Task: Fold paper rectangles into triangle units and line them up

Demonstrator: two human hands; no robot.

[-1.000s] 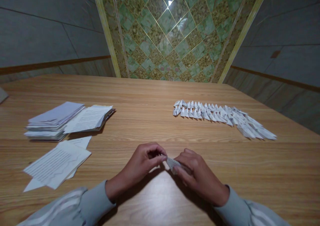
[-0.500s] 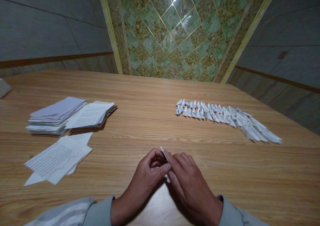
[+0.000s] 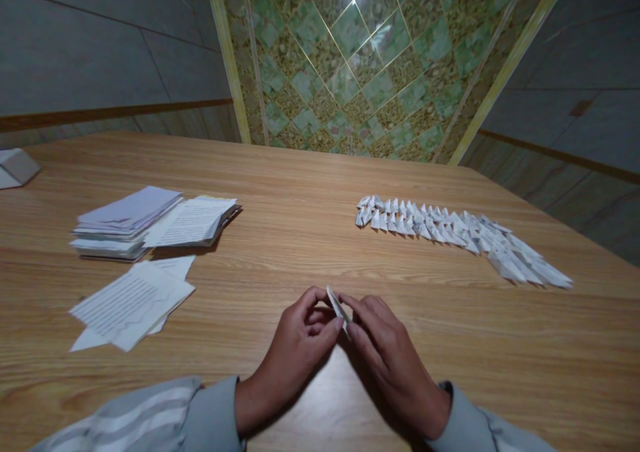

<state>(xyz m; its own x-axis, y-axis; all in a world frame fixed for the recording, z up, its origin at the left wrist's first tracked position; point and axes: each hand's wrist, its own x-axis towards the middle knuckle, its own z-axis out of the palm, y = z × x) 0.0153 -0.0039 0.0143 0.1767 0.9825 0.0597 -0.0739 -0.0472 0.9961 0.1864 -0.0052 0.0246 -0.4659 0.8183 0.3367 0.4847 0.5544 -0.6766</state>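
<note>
Both my hands meet over the near middle of the wooden table point(image 3: 310, 239). My left hand point(image 3: 295, 352) and my right hand point(image 3: 387, 359) pinch a small folded piece of white paper point(image 3: 339, 309) between their fingertips. The paper stands on edge, tilted, just above the tabletop. Grey sleeves cover both my forearms.
A long row of several small folded paper pieces point(image 3: 460, 235) lies at the right. At the left sit a stack of printed sheets point(image 3: 155, 222) and a few loose cut sheets point(image 3: 133, 302). A pale box corner point(image 3: 15, 167) shows at the far left edge. Tiled walls stand behind.
My hands came together and then rose slightly; the folded paper, earlier lying flatter under my right fingers, now stands upright between both hands' fingertips. The view shifted a little.
</note>
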